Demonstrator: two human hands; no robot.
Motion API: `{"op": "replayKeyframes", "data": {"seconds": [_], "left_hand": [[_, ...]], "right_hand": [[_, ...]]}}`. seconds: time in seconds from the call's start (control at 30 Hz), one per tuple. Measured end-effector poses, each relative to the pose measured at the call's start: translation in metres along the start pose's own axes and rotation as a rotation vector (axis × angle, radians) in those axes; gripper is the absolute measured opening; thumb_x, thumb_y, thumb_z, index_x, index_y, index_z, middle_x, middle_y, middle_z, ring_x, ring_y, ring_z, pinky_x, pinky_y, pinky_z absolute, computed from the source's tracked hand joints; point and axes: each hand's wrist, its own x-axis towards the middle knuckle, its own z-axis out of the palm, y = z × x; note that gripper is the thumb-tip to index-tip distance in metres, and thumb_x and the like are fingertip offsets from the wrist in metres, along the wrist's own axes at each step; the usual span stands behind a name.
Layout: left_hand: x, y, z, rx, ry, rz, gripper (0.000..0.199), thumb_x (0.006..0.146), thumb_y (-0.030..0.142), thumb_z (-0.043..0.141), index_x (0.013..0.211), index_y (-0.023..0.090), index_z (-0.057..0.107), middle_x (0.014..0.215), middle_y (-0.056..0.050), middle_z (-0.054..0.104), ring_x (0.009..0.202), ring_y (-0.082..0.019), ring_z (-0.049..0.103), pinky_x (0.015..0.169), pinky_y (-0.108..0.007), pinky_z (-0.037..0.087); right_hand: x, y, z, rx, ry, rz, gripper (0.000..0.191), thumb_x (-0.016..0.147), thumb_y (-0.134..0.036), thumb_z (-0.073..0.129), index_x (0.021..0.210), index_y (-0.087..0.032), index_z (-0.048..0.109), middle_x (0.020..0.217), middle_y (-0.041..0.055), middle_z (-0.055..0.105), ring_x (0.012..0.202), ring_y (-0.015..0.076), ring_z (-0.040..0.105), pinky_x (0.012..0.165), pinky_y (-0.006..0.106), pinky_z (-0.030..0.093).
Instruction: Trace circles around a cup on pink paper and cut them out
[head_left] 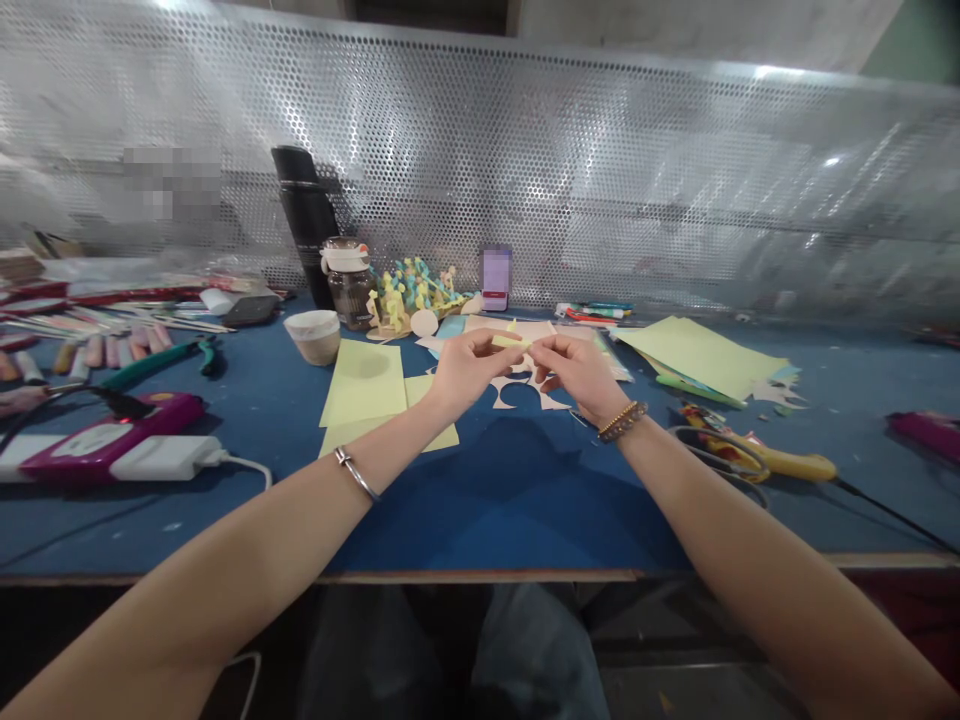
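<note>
Between my two hands, above the middle of the blue table, is a small strip of yellow paper (511, 341). My left hand (478, 370) pinches its left side with thumb and fingers. At the other end, my right hand (574, 372) is closed on it with the fingertips, close to my left fingertips. Below and behind the hands lie sheets of pale pink paper with round cutouts (517, 393). Yellow paper sheets (366, 380) lie left of my left hand. Part of the strip is hidden by my fingers.
At the back stand a black thermos (306, 225), a brown bottle (350, 285), a cluster of small paper pieces (416, 295) and a phone (496, 278). A paper cup (313, 337) is at left, near a purple power strip (112, 440). A yellow glue gun (780, 460) and yellow sheets (705, 352) lie right.
</note>
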Motion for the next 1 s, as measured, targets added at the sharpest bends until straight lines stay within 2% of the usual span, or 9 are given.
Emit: {"op": "replayKeyframes", "data": {"seconds": [0.13, 0.43, 0.67, 0.87, 1.0], "left_hand": [[0.0018, -0.0004, -0.0001, -0.057, 0.039, -0.065, 0.019, 0.074, 0.03, 0.068, 0.084, 0.015, 0.067, 0.078, -0.004, 0.07, 0.076, -0.015, 0.069, 0.075, -0.029, 0.057], [0.0026, 0.0021, 0.0004, -0.091, 0.023, -0.116, 0.012, 0.078, 0.026, 0.065, 0.078, 0.014, 0.066, 0.072, -0.003, 0.068, 0.072, -0.014, 0.068, 0.068, -0.026, 0.058], [0.0035, 0.001, 0.0005, -0.16, -0.008, -0.235, 0.019, 0.08, 0.031, 0.066, 0.073, 0.013, 0.063, 0.075, -0.006, 0.069, 0.07, -0.014, 0.068, 0.066, -0.027, 0.057], [0.0042, 0.0005, -0.0034, -0.1, -0.016, -0.15, 0.021, 0.074, 0.035, 0.071, 0.082, 0.016, 0.067, 0.077, -0.004, 0.069, 0.08, -0.017, 0.068, 0.068, -0.027, 0.057], [0.0053, 0.0008, -0.0062, -0.042, -0.037, -0.117, 0.018, 0.073, 0.031, 0.071, 0.082, 0.016, 0.068, 0.074, -0.003, 0.068, 0.078, -0.016, 0.068, 0.066, -0.026, 0.057]], "right_hand": [[-0.0014, -0.001, 0.0006, -0.031, -0.005, -0.028, 0.024, 0.072, -0.04, 0.066, 0.076, -0.016, 0.062, 0.062, -0.0016, 0.056, 0.054, 0.0077, 0.053, 0.047, 0.019, 0.048], [-0.0032, -0.0028, -0.0018, -0.094, 0.01, -0.05, 0.026, 0.072, -0.041, 0.066, 0.079, -0.016, 0.064, 0.062, -0.0012, 0.059, 0.049, 0.0073, 0.053, 0.048, 0.021, 0.048], [-0.0056, -0.0065, -0.0012, -0.155, -0.035, -0.128, 0.024, 0.075, -0.041, 0.061, 0.078, -0.017, 0.06, 0.066, 0.0002, 0.059, 0.054, 0.0093, 0.054, 0.047, 0.022, 0.046], [-0.0044, -0.0054, -0.0014, -0.145, -0.054, -0.076, 0.022, 0.077, -0.039, 0.06, 0.077, -0.018, 0.058, 0.065, -0.0005, 0.058, 0.054, 0.0083, 0.054, 0.049, 0.02, 0.046], [-0.004, -0.0046, -0.0012, -0.133, -0.068, -0.063, 0.021, 0.077, -0.038, 0.06, 0.076, -0.017, 0.058, 0.066, -0.0007, 0.058, 0.055, 0.0081, 0.055, 0.049, 0.02, 0.046]]}}
